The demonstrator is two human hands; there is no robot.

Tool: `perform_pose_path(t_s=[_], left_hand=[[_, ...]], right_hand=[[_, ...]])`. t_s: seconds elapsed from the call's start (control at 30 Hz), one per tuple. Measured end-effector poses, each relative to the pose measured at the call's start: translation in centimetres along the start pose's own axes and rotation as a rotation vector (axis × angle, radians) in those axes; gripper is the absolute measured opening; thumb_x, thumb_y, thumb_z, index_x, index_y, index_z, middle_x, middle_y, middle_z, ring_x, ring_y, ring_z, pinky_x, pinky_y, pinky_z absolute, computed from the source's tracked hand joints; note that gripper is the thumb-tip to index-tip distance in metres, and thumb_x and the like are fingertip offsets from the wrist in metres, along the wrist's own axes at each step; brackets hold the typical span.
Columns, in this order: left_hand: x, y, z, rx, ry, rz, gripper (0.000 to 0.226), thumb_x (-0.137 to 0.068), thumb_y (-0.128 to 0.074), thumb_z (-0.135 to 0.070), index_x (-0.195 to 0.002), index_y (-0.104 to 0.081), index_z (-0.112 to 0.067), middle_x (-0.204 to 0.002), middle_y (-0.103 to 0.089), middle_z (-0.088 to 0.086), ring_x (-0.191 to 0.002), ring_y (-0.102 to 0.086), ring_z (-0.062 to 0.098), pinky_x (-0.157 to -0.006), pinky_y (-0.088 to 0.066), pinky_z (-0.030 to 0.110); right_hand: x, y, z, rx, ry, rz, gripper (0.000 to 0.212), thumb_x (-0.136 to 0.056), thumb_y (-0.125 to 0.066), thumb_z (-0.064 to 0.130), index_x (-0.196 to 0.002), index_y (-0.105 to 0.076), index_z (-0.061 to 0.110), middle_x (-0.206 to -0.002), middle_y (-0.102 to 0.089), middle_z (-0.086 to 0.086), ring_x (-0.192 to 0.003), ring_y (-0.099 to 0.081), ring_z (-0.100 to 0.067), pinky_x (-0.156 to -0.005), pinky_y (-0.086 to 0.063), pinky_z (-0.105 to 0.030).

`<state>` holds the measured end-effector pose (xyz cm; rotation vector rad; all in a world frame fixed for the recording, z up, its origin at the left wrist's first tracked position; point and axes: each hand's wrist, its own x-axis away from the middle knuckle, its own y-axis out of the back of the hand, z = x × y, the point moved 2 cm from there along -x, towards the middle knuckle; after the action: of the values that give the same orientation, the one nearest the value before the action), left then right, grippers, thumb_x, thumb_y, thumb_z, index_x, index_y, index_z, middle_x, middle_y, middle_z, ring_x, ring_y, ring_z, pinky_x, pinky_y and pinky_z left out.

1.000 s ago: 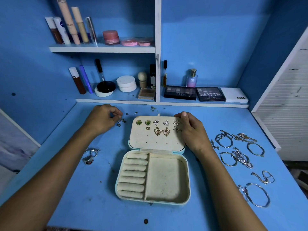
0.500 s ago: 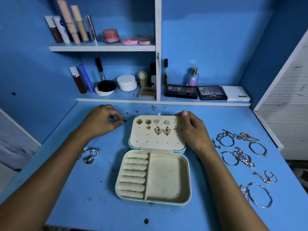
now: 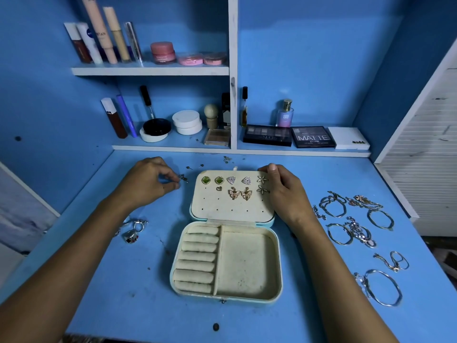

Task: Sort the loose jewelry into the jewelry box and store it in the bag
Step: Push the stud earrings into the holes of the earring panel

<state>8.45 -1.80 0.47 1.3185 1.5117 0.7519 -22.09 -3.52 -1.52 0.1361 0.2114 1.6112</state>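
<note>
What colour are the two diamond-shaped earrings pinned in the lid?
Green earrings with gold edging, seen in the head view.

I see home vanity corner: blue desk (image 3: 123,280), shelves (image 3: 148,70) with makeup tubes (image 3: 108,35), perfume bottle (image 3: 285,115), eyeshadow palettes (image 3: 312,137).
</note>
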Motion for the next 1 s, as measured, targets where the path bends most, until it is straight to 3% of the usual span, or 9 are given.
perform_pose_path(t_s=[0.1, 0.27, 0.43, 0.7, 0.83, 1.0], left_hand=[[0.1, 0.0, -0.2, 0.026, 0.017, 0.011, 0.009, -0.076, -0.084, -0.017, -0.084, -0.080, -0.018, -0.082, -0.060, -0.010, -0.076, -0.057, 0.003, -0.068, -0.034, 0.003], [0.3, 0.5, -0.6, 0.068, 0.041, 0.037, 0.004, -0.083, -0.078, -0.017, -0.084, -0.075, -0.020, -0.086, -0.062, -0.007, -0.082, -0.058, 0.002, -0.071, -0.037, 0.006], [0.3, 1.2, -1.5, 0.092, 0.058, 0.002, 0.003, -0.091, -0.067, -0.014, -0.089, -0.069, -0.016, -0.082, -0.064, -0.010, -0.074, -0.055, -0.012, -0.059, -0.035, 0.002], [1.2, 1.5, -2.7, 0.170, 0.074, -0.070, 0.008, -0.089, -0.070, -0.013, -0.092, -0.074, -0.019, -0.086, -0.071, -0.003, -0.080, -0.060, 0.012, -0.066, -0.039, 0.001], [2.1, 1.4, -3.7, 0.240, 0.021, -0.110, 0.010, -0.085, -0.075, -0.015, -0.091, -0.077, -0.023, -0.085, -0.071, -0.006, -0.080, -0.062, 0.014, -0.071, -0.045, 0.012], [3.1, 0.9, -5.3, 0.281, 0.000, -0.094, 0.016, -0.086, -0.074, -0.013, -0.097, -0.077, -0.023, -0.089, -0.072, -0.009, -0.084, -0.066, 0.009, -0.073, -0.047, 0.012]], right_hand=[[-0.1, -0.1, -0.2, 0.002, 0.004, 0.004, 0.033, -0.106, -0.038, 0.043, -0.102, -0.068, 0.029, -0.103, -0.069, 0.013, -0.100, -0.063, -0.008, -0.082, -0.046, -0.020], [-0.3, -0.1, -0.3, 0.002, 0.006, 0.002, 0.034, -0.106, -0.039, 0.043, -0.103, -0.068, 0.028, -0.102, -0.069, 0.014, -0.099, -0.063, -0.005, -0.081, -0.045, -0.019], [-0.2, -0.1, -0.2, -0.004, 0.006, -0.004, 0.034, -0.106, -0.039, 0.042, -0.103, -0.069, 0.025, -0.099, -0.069, 0.014, -0.091, -0.061, 0.002, -0.076, -0.044, -0.015], [-0.1, -0.1, -0.2, -0.009, 0.003, 0.001, 0.034, -0.105, -0.039, 0.043, -0.103, -0.068, 0.026, -0.101, -0.069, 0.013, -0.093, -0.062, -0.001, -0.075, -0.044, -0.015], [-0.2, -0.1, -0.2, -0.015, -0.001, 0.002, 0.034, -0.105, -0.040, 0.043, -0.103, -0.069, 0.025, -0.100, -0.070, 0.012, -0.093, -0.062, -0.002, -0.075, -0.044, -0.016], [-0.1, -0.1, -0.2, -0.009, -0.003, 0.001, 0.034, -0.105, -0.040, 0.044, -0.103, -0.069, 0.026, -0.098, -0.069, 0.012, -0.091, -0.061, 0.000, -0.074, -0.043, -0.015]])
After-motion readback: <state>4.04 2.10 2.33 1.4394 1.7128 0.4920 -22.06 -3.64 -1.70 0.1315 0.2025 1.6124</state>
